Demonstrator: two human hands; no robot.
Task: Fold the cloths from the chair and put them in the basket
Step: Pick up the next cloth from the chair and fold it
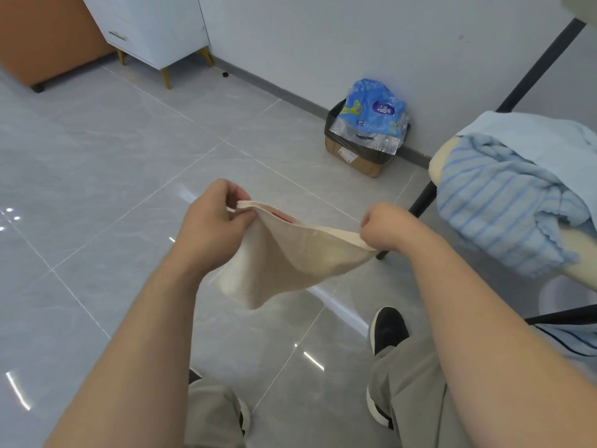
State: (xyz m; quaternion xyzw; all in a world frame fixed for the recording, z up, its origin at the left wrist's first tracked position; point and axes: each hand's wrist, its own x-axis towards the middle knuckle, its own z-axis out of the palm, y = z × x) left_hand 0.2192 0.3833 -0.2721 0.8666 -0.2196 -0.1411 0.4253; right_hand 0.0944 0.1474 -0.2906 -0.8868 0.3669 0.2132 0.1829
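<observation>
I hold a cream cloth (284, 263) in the air over the tiled floor. My left hand (211, 226) pinches its upper left corner. My right hand (386, 226) pinches the upper right corner. The cloth hangs doubled between them, with a bit of red showing inside the top fold. To the right stands the chair (439, 163), its pale seat piled with a blue striped towel (504, 205) and a light blue cloth (549, 140). A white rim at the lower right, under the chair, may be the basket (562, 299); it is mostly hidden.
A cardboard box lined with a black bag (358, 156) stands against the wall, stuffed with a blue plastic wrapper (371, 114). A white drawer cabinet (155, 27) and an orange unit (42, 37) stand at the far left. My shoes (387, 331) are on the grey tiles below.
</observation>
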